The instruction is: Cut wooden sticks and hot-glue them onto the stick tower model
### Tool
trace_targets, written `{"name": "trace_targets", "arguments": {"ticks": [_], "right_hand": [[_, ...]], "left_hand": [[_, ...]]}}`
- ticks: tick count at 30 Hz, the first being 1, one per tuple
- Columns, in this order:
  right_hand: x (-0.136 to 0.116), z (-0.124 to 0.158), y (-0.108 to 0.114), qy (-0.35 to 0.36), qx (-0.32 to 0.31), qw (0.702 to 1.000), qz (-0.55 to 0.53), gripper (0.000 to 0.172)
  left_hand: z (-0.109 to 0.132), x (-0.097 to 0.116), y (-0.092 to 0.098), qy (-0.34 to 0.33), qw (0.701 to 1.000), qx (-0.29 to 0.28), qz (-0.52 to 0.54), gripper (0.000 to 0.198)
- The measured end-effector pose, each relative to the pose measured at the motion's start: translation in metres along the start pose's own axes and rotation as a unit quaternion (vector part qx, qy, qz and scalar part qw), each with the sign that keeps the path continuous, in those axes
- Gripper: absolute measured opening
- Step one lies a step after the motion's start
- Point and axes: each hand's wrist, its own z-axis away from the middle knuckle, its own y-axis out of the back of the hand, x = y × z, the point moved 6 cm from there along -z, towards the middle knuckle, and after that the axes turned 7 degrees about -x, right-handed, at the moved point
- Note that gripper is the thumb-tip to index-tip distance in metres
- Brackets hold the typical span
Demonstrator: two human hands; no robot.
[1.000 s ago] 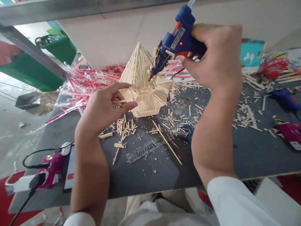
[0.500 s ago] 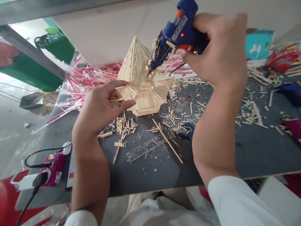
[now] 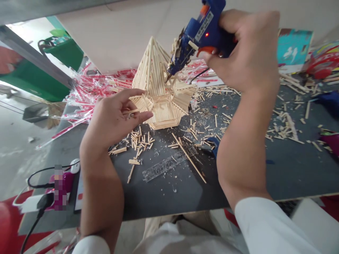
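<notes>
A model pavilion of thin wooden sticks (image 3: 159,91), with a pointed roof and a hexagonal base, stands on the dark board (image 3: 238,176). My right hand (image 3: 246,49) grips a blue hot-glue gun (image 3: 198,35) with a red light on; its nozzle tip touches the model's right side just below the roof. My left hand (image 3: 119,114) hovers at the model's lower left, thumb and fingers pinching a few short stick pieces (image 3: 131,113).
Cut stick pieces (image 3: 137,141) and shavings litter the board. A clear plastic ruler (image 3: 166,165) and a long stick (image 3: 189,158) lie in front. Red-and-white wrappers (image 3: 92,91) pile up behind left. A magenta device with cables (image 3: 57,190) sits at the left edge.
The view has shifted slightly; the glue gun's nozzle stays at the model's right side, edging a little higher. My left hand keeps its pinch beside the base.
</notes>
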Motion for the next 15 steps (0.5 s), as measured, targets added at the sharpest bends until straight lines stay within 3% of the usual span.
{"name": "trace_targets", "arguments": {"ticks": [3, 15], "right_hand": [[0.0016, 0.0001, 0.0002, -0.003, 0.001, 1.0, 0.002, 0.027], [0.0026, 0.0001, -0.0001, -0.017, 0.011, 1.0, 0.02, 0.01]], "left_hand": [[-0.0001, -0.0007, -0.0005, 0.003, 1.0, -0.001, 0.001, 0.056], [0.0014, 0.005, -0.0012, 0.005, 1.0, -0.012, 0.001, 0.054]]}}
